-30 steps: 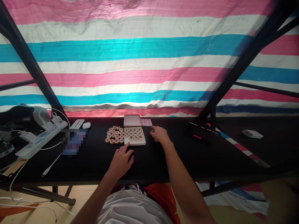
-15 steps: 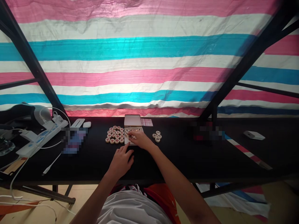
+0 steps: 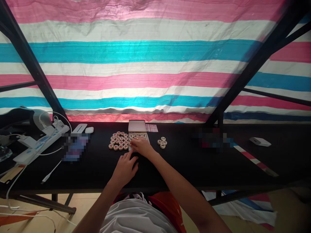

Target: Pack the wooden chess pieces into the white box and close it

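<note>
A small white box (image 3: 145,137) of round wooden game pieces sits mid-table, its lid (image 3: 137,126) standing just behind it. My right hand (image 3: 141,146) lies over the box, fingers curled down onto the pieces inside; what they pinch is hidden. My left hand (image 3: 125,168) rests flat on the black table (image 3: 184,161) just in front of the box, fingers loosely spread, holding nothing. A cluster of several pieces (image 3: 119,140) lies left of the box. A smaller group of pieces (image 3: 162,142) lies to its right.
A white power strip (image 3: 36,145) with cables, a white mouse (image 3: 89,130) and a blurred patch (image 3: 74,147) fill the left side. A small white device (image 3: 261,141) lies far right. Black frame bars rise on both sides before a striped cloth backdrop.
My right hand has come back from the small group of pieces on the right and settled over the box. The left hand has stayed put.
</note>
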{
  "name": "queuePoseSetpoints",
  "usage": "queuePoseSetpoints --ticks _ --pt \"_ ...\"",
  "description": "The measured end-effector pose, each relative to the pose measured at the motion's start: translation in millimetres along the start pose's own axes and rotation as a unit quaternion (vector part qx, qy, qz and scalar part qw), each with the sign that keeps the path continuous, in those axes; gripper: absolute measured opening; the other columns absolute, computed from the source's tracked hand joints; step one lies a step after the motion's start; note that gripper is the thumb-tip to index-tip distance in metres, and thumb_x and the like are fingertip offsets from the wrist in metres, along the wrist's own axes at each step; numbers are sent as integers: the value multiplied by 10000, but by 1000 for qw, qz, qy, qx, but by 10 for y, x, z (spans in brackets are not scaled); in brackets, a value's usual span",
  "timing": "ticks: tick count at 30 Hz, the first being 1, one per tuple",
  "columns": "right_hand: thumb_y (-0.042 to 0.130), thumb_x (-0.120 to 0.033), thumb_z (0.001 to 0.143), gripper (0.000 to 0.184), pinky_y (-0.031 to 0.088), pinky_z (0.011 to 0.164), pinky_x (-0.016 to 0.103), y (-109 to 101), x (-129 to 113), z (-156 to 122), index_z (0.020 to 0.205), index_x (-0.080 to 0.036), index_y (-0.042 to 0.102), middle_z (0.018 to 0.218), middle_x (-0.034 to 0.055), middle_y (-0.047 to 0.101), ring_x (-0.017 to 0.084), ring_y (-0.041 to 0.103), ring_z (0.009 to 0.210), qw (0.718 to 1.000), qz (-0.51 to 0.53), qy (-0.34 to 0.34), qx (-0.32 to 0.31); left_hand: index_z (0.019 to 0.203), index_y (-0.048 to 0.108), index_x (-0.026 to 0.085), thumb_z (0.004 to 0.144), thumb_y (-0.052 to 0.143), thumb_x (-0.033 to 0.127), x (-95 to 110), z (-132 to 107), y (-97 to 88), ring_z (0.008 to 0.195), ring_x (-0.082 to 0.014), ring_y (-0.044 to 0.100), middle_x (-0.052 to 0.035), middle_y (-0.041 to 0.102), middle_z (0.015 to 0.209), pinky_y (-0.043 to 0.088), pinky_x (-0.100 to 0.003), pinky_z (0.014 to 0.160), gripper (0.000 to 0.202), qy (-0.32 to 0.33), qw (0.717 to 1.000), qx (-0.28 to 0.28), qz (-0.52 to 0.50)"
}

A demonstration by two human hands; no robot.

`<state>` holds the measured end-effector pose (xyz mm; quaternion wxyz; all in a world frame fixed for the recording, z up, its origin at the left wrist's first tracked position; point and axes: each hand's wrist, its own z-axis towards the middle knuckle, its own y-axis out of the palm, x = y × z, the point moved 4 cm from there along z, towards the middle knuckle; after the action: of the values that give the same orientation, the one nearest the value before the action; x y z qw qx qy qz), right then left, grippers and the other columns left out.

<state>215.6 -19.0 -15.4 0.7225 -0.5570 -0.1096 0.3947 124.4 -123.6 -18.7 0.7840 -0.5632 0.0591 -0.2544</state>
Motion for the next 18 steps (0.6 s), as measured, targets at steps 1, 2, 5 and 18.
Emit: queuePoseSetpoints --ticks 1,2,5,18 --pt "560 -211 847 89 371 896 309 -7 -9 -5 876 -208 644 914 46 677 176 590 918 1000 -1 -5 3 1060 620 217 851 493 211 -1 0 2 1094 -258 518 -97 470 1338 447 -404 851 244 1 1000 1 0" --pt "551 -232 855 102 371 899 304 -31 -7 -16 890 -211 645 922 46 676 175 586 925 1000 1 -6 9 1060 621 217 852 492 210 -1 0 4 1092 -259 520 -98 473 1335 449 -405 849 245 0 1000 2 -1" --pt "498 -295 885 176 378 892 289 -219 130 -103 951 -217 640 952 50 665 171 573 943 998 7 35 56 1059 623 214 855 489 212 4 1 7 1101 -263 518 -106 482 1330 450 -411 855 245 -2 1000 -2 0" --pt "520 -492 770 448 444 738 336 -651 1402 -797 1087 -185 593 1071 138 591 271 592 961 857 -33 514 -1 1090 615 220 879 465 231 -8 3 33 1148 -254 501 -107 469 1350 438 -415 891 259 -6 1000 -18 12"
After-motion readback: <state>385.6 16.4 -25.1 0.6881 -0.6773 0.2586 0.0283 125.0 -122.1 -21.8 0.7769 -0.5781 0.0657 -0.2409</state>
